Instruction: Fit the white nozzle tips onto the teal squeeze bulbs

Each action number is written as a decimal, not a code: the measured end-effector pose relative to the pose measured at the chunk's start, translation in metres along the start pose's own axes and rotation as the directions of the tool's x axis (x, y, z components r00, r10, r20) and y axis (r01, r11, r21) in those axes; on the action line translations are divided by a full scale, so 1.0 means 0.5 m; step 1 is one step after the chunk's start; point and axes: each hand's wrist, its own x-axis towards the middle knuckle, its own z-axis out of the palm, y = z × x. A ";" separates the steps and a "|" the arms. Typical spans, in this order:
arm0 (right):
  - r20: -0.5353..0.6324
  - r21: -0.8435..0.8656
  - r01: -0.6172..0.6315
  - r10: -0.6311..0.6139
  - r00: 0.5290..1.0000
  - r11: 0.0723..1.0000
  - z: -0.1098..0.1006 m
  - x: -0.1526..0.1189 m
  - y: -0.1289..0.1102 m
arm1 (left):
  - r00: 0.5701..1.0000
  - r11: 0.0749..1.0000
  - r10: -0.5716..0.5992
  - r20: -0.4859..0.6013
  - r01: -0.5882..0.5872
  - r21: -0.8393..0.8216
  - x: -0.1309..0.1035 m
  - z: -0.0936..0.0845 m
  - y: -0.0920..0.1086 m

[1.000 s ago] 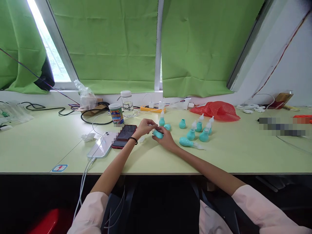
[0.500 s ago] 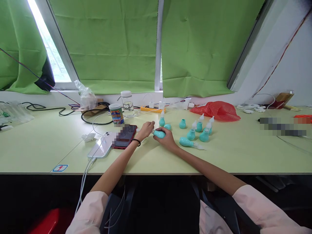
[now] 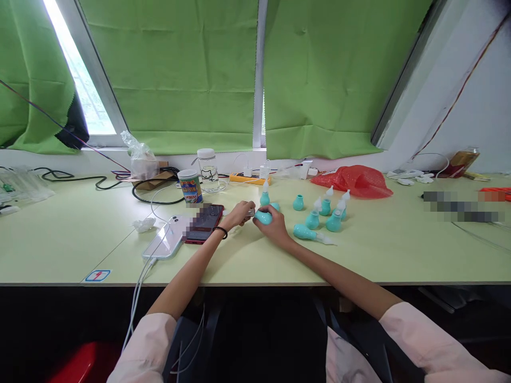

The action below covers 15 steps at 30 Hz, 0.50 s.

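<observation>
My right hand [image 3: 273, 226] is wrapped round a teal rubber bulb [image 3: 263, 217], which looks like part of a nasal aspirator. Against the bulb's left end, my left hand [image 3: 240, 213] pinches a small clear nozzle [image 3: 251, 212], mostly covered by its fingers. Just behind my hands stands a teal bulb with a clear tip [image 3: 264, 196], and beside it a bare bulb [image 3: 275, 206] is partly hidden. To the right are another bare bulb [image 3: 298, 202], several upright tipped bulbs [image 3: 334, 222] and one tipped bulb lying on its side [image 3: 304, 232].
A red plastic bag [image 3: 353, 182] lies behind the bulbs. Left of my hands are a dark phone [image 3: 207, 223], a white phone [image 3: 165, 239] with a cable, a printed tub [image 3: 190, 187] and a clear jar [image 3: 209, 173]. An orange power strip [image 3: 250, 180] sits at the back.
The bulb and both hands have shifted slightly right. My left fingers now close further over the nozzle at the bulb's end. The other things stay where they were.
</observation>
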 end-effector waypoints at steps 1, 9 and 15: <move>-0.031 0.024 -0.048 0.049 0.998 0.999 0.000 0.004 0.005 | 0.997 0.998 -0.033 0.066 0.036 -0.049 0.000 0.000 0.002; 0.014 0.134 -0.187 0.187 0.982 0.973 0.008 0.006 0.017 | 0.996 0.978 -0.037 -0.075 0.021 -0.210 0.006 0.003 0.000; 0.122 0.167 -0.169 0.150 0.981 0.971 0.015 -0.005 0.011 | 0.976 0.992 0.119 -0.184 -0.109 0.064 0.011 0.017 -0.015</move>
